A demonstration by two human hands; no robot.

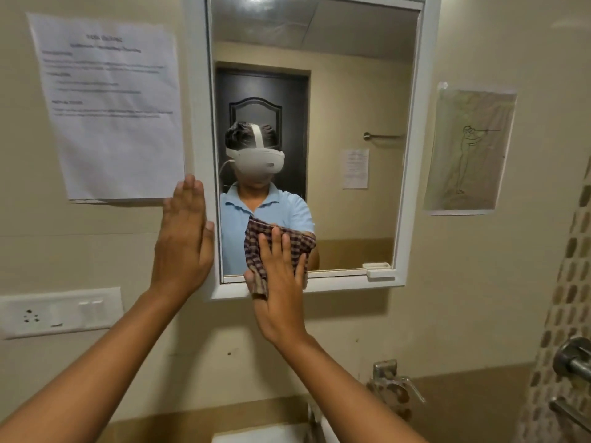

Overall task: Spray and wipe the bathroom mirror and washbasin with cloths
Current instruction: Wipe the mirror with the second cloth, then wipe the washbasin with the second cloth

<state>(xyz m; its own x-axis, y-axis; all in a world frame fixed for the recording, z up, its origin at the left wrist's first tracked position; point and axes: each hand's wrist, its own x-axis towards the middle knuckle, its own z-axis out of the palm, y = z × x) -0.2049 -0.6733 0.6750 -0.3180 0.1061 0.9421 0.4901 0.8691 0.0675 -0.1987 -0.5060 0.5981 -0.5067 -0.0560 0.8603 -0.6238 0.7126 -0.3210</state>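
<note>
Right hand (281,282) presses a checked cloth (271,238) flat on the mirror (351,91); left hand (184,238) flat against its frame (198,91).

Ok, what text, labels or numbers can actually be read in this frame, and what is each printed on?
Nothing is legible.
Printed sheet left of the mirror: heading and paragraphs, too blurred to read.
Small notice seen in the mirror: too small to read.
Laminated sheet on the right: a line drawing only, no readable words.

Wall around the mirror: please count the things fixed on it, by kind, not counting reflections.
Paper sheets: 2, a printed notice and a drawing
Switch panel: 1
Taps: 2, one below the mirror, one at right
Total: 5
</note>
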